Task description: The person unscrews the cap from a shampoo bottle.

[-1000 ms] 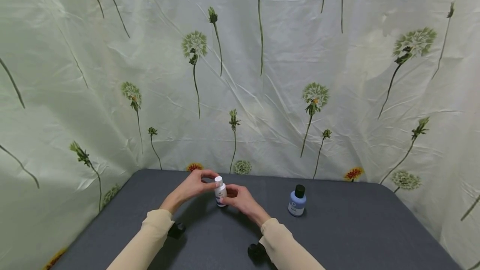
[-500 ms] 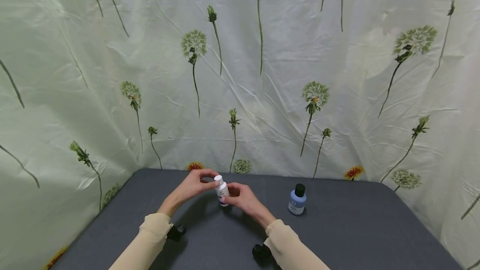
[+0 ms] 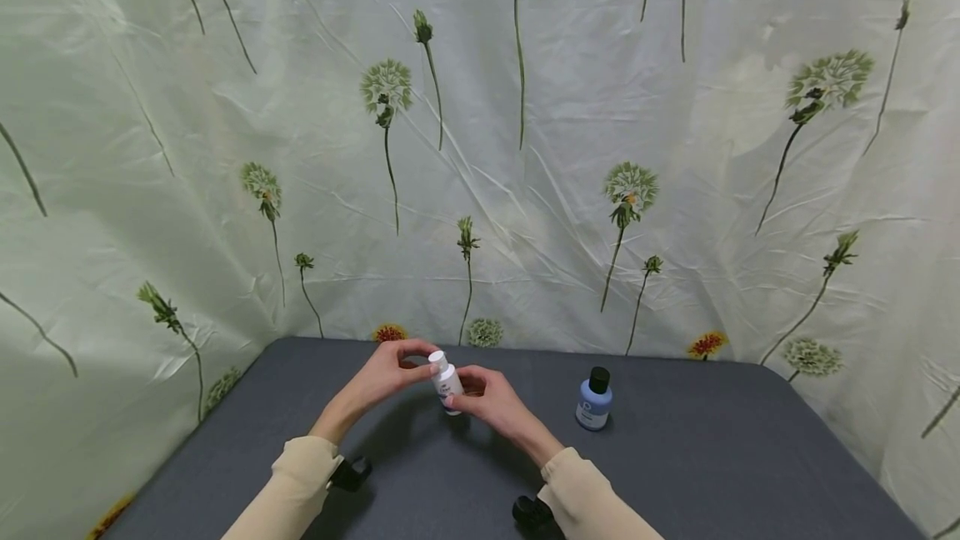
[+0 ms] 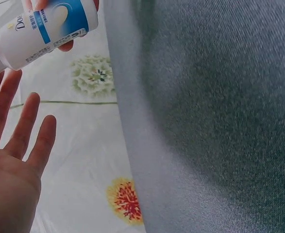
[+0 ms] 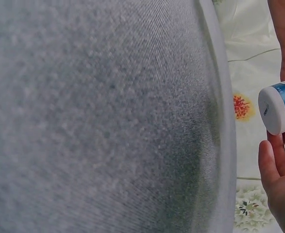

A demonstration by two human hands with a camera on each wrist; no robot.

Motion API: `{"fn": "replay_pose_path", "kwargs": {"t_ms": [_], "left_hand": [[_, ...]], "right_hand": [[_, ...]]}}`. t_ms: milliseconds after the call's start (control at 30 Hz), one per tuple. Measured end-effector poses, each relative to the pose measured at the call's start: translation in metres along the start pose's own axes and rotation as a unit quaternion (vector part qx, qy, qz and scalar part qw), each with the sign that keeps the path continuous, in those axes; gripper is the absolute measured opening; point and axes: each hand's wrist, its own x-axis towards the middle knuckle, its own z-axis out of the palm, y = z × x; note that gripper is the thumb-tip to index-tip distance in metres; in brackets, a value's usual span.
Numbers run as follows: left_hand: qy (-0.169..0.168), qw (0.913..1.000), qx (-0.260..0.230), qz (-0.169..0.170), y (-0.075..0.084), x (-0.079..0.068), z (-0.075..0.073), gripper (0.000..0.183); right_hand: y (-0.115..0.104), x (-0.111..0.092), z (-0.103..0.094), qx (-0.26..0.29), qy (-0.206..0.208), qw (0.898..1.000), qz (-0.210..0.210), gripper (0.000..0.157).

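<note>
A small white bottle (image 3: 449, 387) with a white cap and a blue-and-white label is held between my two hands, slightly tilted, its top leaning left. My left hand (image 3: 386, 372) pinches the cap end from the left. In the left wrist view, the other fingers of this left hand (image 4: 13, 179) spread away from the bottle (image 4: 28, 39). From the right, my right hand (image 3: 495, 403) grips the bottle's body between thumb and fingers. The right wrist view shows the bottle's bare base (image 5: 272, 111), off the table, above fingers of the right hand (image 5: 284, 189).
A blue bottle (image 3: 594, 407) with a black cap stands upright on the dark grey table (image 3: 712, 440), right of my hands. Behind the table hangs a pale curtain (image 3: 555, 273) printed with flowers. Black wrist cameras sit under both sleeves.
The white bottle has tilted a little more, its base shifting right while the cap stays nearly in place. My right hand and forearm have moved slightly right; the left hand has hardly moved.
</note>
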Motion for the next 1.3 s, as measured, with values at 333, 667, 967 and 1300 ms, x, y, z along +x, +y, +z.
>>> {"fn": "replay_pose_path", "kwargs": {"t_ms": [333, 667, 967, 1300], "left_hand": [[0.005, 0.9998, -0.016, -0.007, 0.015, -0.008, 0.003, 0.028], [0.008, 0.9998, -0.002, 0.019, 0.026, -0.012, 0.008, 0.029], [-0.013, 0.9996, -0.018, 0.015, 0.042, -0.02, 0.016, 0.027], [-0.036, 0.9979, -0.04, 0.035, 0.059, -0.026, 0.026, 0.027]], "right_hand": [[-0.008, -0.009, -0.004, 0.0, -0.004, 1.0, -0.007, 0.037], [-0.014, -0.021, -0.007, 0.009, -0.005, 1.0, -0.023, 0.036], [-0.017, -0.038, -0.014, 0.002, -0.008, 1.0, -0.021, 0.038], [-0.029, -0.062, -0.025, 0.005, -0.011, 1.0, -0.029, 0.038]]}}
